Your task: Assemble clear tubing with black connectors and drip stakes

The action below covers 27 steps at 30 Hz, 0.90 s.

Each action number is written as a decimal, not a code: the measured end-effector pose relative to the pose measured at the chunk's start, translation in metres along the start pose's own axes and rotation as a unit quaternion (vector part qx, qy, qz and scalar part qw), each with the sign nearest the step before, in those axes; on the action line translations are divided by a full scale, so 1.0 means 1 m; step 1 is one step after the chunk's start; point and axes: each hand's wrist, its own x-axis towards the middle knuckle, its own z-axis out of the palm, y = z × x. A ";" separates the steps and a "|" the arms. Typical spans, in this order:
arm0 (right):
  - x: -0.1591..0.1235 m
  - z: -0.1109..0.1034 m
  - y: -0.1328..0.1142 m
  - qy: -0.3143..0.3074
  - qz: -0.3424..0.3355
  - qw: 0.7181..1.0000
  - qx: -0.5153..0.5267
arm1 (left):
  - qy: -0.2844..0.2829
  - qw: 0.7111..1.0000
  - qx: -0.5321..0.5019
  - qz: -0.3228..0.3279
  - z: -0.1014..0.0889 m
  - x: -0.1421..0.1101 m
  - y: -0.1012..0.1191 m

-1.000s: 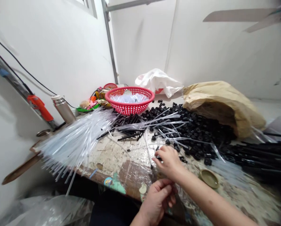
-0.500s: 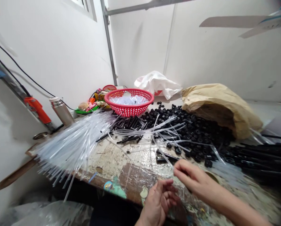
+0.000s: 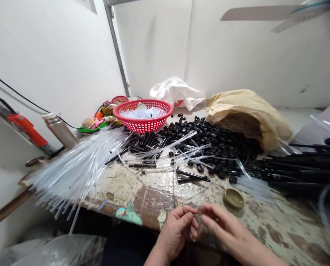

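Note:
Near the table's front edge my left hand (image 3: 178,226) is curled, thumb and forefinger pinched together. My right hand (image 3: 224,227) faces it closely, fingers bent inward and blurred at the tips. Something small and clear seems to lie between the fingertips, too smeared to name. A thin clear plastic tube (image 3: 177,186) runs down the table towards my left fingers; whether they grip it is not plain. Just beyond lie two black plastic rods (image 3: 192,176). More loose clear tubes (image 3: 167,149) cross the table behind them, beside a heap of small black plastic caps (image 3: 203,144).
A large bundle of clear tubes (image 3: 79,170) overhangs the front left edge. Behind stand a red basket (image 3: 143,125) and an open brown sack (image 3: 245,105). A small olive dish (image 3: 234,198) sits right of my hands, with long black rods (image 3: 306,168) farther right. A flask (image 3: 59,129) stands left.
My right hand has drawn back towards me and down to my left hand, uncovering the olive dish. My left hand's fingers have curled in more. The view has shifted slightly to the right.

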 end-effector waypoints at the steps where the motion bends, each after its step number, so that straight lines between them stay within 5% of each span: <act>1: 0.011 0.001 -0.004 0.029 0.016 0.999 0.032 | -0.009 1.000 0.020 -0.009 0.000 -0.001 0.001; 4: 0.051 0.012 -0.014 0.065 0.087 0.977 0.184 | -0.021 0.996 0.075 -0.037 0.002 -0.004 0.003; 7: 0.086 0.022 -0.023 0.023 0.091 0.928 0.361 | -0.022 0.992 0.105 -0.061 0.003 -0.006 0.004; 11: 0.100 0.010 -0.034 -0.006 0.056 0.911 0.408 | -0.047 0.993 0.085 -0.068 0.003 -0.006 0.004; 19: 0.026 -0.036 -0.022 0.065 0.070 0.956 0.277 | -0.035 0.999 -0.020 -0.031 0.004 -0.002 0.007; 23: -0.018 -0.026 -0.003 0.050 0.131 0.974 0.179 | -0.003 0.998 -0.061 -0.001 0.004 0.001 0.006; 27: -0.042 -0.001 0.017 -0.014 0.121 0.989 0.082 | 0.028 0.997 -0.058 0.029 0.003 0.003 0.003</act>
